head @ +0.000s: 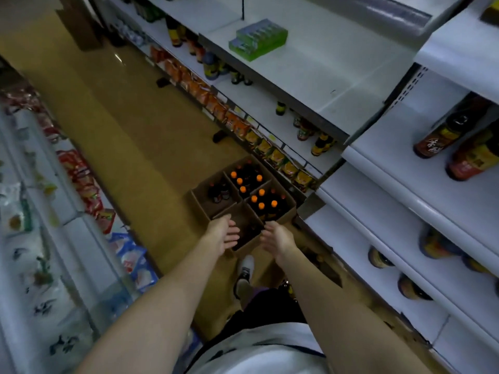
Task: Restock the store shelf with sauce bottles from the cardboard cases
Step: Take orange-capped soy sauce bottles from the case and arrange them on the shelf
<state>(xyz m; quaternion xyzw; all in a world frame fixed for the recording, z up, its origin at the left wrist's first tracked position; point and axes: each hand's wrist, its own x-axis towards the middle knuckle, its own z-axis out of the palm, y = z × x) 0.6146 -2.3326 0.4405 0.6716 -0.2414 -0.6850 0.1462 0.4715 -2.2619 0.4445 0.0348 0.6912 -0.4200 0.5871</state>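
Both forearms are extended downward from the lower frame edge, where the torso is cut off. Left hand (225, 234) and right hand (278, 237) are held over the nearest cardboard case (249, 233), fingers (232, 236) apart and relaxed, nothing gripped; contact with the case cannot be confirmed. Contents of this case are lost in shadow. Four cases are set on the floor (129, 125) beside the shelf (310, 76). Orange-capped sauce bottles (260, 205) are stood upright, long axes vertical, caps toward the camera. Dark bottles (442, 133) on the right-hand shelf are cut off by the frame; a red label bears characters too blurred to be read
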